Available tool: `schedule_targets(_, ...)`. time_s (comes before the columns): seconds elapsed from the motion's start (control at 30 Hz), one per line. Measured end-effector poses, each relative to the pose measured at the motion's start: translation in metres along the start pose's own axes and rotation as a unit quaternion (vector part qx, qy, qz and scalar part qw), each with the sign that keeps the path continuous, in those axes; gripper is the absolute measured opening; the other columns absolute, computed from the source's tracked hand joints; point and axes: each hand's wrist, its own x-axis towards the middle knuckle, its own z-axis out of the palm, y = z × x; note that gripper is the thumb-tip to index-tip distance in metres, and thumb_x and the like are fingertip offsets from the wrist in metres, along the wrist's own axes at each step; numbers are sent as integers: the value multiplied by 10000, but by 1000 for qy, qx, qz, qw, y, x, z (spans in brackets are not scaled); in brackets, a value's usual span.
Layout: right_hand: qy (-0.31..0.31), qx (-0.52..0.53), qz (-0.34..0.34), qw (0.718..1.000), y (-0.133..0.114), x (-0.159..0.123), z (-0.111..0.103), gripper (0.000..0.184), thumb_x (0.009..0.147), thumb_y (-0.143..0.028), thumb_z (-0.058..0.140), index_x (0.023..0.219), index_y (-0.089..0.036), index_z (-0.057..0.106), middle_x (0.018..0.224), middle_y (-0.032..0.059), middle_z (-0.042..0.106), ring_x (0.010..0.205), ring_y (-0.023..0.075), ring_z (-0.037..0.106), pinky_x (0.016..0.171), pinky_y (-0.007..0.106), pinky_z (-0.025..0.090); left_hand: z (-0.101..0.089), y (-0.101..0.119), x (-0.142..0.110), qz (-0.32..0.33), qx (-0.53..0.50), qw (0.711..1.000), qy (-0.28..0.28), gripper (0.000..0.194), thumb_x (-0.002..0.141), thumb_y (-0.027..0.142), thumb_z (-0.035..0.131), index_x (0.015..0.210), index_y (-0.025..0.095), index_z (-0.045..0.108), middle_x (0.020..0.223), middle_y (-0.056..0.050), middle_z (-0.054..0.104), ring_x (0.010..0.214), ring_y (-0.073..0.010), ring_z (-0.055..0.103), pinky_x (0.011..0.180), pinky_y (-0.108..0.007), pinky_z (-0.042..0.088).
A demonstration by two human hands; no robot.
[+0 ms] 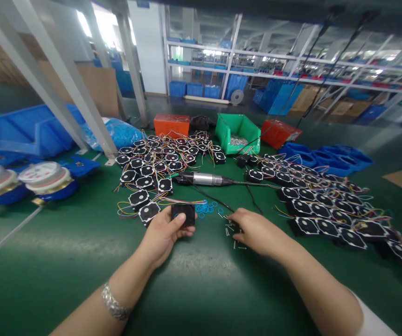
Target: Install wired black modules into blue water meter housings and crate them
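Observation:
A small black square module point(188, 215) with coloured wires is in my left hand point(164, 233), the thumb pressed on its face and the fingers beneath. Over the loose screws point(228, 229) on the green table hovers my right hand point(257, 231), palm down. Its thumb and index finger are apart, and nothing shows between them; the other fingers are mostly hidden. Between the two hands, a little farther back, lie several blue rubber rings point(206, 206). Behind them rests a silver and black electric screwdriver point(204, 178) on its side.
Wired black modules sit in groups at the left point(147, 168) and right point(306, 196). At the back stand a green bin point(238, 133) of small metal parts, an orange box point(171, 125) and a red one point(280, 134). Water meters point(47, 179) stand left, near a metal post point(78, 88).

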Motion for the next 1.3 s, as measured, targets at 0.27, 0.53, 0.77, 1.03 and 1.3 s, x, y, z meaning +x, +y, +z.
schedule_targets(0.27, 13, -48, 61, 997, -12, 12, 10, 305, 698, -353, 613, 894, -130, 543, 892, 59, 467, 761, 152, 519, 669, 232, 400, -2, 2, -2, 41, 45, 998, -16, 246, 670, 272, 658, 822, 118, 542, 725, -42, 631, 426, -40, 480, 399, -139, 351)
schedule_targets(0.53, 14, -52, 39, 998, -12, 16, 17, 155, 760, -87, 405, 806, -99, 553, 811, 69, 491, 741, 135, 518, 661, 210, 373, 4, 0, -5, -54, -84, 994, -51, 369, 639, 222, 695, 933, 174, 477, 882, -73, 637, 608, -121, 608, 566, -214, 477)
schedule_targets(0.77, 24, -8, 47, 999, -16, 16, 17, 225, 688, -15, 397, 834, -74, 558, 828, 99, 501, 767, 148, 514, 669, 211, 360, 7, -4, -8, -68, -156, 981, -96, 386, 661, 376, 659, 973, 203, 510, 917, -73, 613, 856, -249, 594, 708, -341, 472)
schedule_targets(1.03, -20, 237, 83, 968, 0, 24, 8, 132, 745, -129, 461, 825, -100, 562, 698, 20, 545, 568, 36, 492, 532, 121, 370, 8, -11, -6, -36, -52, 997, -44, 332, 560, 112, 728, 856, 157, 586, 819, -8, 614, 737, -97, 557, 705, -197, 408)
schedule_targets(1.3, -32, 428, 125, 895, -5, 23, 2, 148, 765, -107, 441, 880, -49, 514, 610, 2, 503, 481, 5, 467, 480, 92, 408, 10, -14, -5, -39, -44, 998, -37, 457, 521, 79, 733, 941, 152, 567, 828, -19, 614, 765, -117, 551, 738, -227, 395)
